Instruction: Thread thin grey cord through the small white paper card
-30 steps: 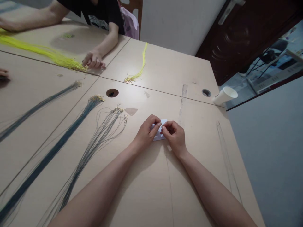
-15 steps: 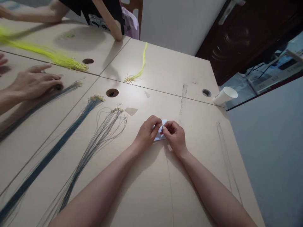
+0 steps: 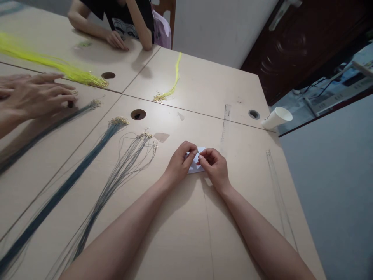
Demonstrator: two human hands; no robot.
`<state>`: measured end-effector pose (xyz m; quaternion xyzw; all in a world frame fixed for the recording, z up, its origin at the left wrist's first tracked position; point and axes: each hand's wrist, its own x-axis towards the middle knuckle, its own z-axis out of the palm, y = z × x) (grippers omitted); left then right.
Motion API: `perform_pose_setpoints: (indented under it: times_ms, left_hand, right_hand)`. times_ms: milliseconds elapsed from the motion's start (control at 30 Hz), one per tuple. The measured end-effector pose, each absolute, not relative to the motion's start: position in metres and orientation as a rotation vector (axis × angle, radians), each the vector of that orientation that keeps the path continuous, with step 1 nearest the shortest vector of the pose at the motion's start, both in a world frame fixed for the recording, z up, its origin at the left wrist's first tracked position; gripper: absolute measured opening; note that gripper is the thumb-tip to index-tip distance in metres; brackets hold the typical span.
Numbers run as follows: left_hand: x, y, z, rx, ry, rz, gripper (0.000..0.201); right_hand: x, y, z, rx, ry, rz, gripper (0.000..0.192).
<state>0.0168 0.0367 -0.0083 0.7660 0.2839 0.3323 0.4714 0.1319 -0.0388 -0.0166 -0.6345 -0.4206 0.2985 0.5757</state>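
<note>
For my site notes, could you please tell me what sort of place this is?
Probably a small craft workroom: bundles of dark cords and yellow cords with gold-coloured ends lie across a large seamed table.

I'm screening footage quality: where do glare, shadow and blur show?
Head view: pale glare on the table near the short yellow bundle; head view: soft shadows below the left hand and right hand; head view: long yellow cords blurred toward left edge.

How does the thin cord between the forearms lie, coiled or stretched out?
Stretched out: the thin cord runs almost straight from near the right hand to the picture's bottom edge.
</note>
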Motion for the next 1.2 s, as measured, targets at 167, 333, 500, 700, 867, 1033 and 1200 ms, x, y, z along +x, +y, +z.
perform_pose_setpoints:
  times_ms: [167,333,500,700,867,1033,1200]
  left_hand:
    - [0.0171,0.0374,-0.0072,1.853,0.699,0.797,0.012]
    - [0.0173,0.0369,-0.0079,1.855,0.686,0.796,0.011]
    - [0.0180,0.0367,-0.0082,1.854,0.680,0.790,0.011]
    - [0.0184,0.0369,-0.0086,1.857,0.682,0.789,0.011]
    - [0.0190,0.0368,-0.0085,1.892,0.693,0.789,0.012]
    - [0.0203,0.0356,-0.0056,1.955,0.718,0.798,0.012]
    - [0.0209,0.0349,-0.0025,2.006,0.700,0.808,0.012]
  right_hand:
    - [0.1321,-0.0390,-0.0177,-1.489,-0.982,0.703,0.010]
    - [0.1322,-0.0390,-0.0177,-1.486,-0.980,0.704,0.010]
    - [0.1321,-0.0384,-0.0166,-1.480,-0.963,0.706,0.009]
    - [0.1321,-0.0387,-0.0151,-1.487,-0.965,0.704,0.010]
    - [0.1327,-0.0385,-0.0148,-1.502,-0.972,0.672,0.010]
    - [0.1344,-0.0385,-0.0135,-1.490,-0.986,0.638,0.010]
    - [0.1362,-0.0392,-0.0120,-1.513,-1.016,0.604,0.010]
